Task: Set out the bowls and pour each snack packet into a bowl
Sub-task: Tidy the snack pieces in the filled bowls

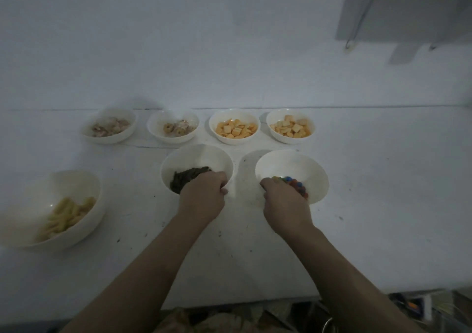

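Bowl of dark snack (196, 169) gripped at near rim by left hand (203, 194); right hand (284, 200) grips candy bowl (293, 171); both tilt toward hands.

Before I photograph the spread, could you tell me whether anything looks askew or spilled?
Nothing is spilled. The bowl of pale sticks sits apart at the left, out of line with the others. Each hand, left and right, grips a front bowl's rim.
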Available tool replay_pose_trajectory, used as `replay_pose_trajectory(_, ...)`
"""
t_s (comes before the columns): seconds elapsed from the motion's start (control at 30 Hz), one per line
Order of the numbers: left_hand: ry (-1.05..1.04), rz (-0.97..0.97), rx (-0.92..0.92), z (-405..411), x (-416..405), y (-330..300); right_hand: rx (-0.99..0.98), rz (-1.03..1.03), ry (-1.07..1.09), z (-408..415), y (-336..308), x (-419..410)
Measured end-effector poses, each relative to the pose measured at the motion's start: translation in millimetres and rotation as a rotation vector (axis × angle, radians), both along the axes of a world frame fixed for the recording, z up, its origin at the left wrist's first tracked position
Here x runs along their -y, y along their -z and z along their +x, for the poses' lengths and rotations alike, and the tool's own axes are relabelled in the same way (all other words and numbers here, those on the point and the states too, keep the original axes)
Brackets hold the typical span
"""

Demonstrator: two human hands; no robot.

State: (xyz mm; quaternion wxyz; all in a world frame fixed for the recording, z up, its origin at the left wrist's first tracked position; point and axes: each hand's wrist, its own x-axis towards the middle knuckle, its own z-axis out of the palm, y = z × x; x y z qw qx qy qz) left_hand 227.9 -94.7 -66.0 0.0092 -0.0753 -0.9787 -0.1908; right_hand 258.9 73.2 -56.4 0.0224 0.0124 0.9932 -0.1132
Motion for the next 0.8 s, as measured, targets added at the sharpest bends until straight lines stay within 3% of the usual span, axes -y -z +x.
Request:
replay_pose_trajectory(0.2,0.002,0.072,-0.065,-24.2,4.4,-1.3,-0.158,0.02,-0.016,-22.1,18.6,-5.5)
replay_pose_trajectory(0.57,0.015,0.084,-0.16,-12.1,4.8,11.5,-0.27,0.006,-0.105,-29.3,31.5,-16.6)
replay_pose_trajectory(0.7,0.037,0.107,-0.204,-2.8,11.1,7.4,-0.305,-0.057,-0.099,-28.4,30.7,-13.6)
replay_pose_trajectory(0.8,-0.061,0.131,-0.298,14.1,26.0,-5.0,-0.405,-0.123,-0.121,-20.0,27.2,7.9)
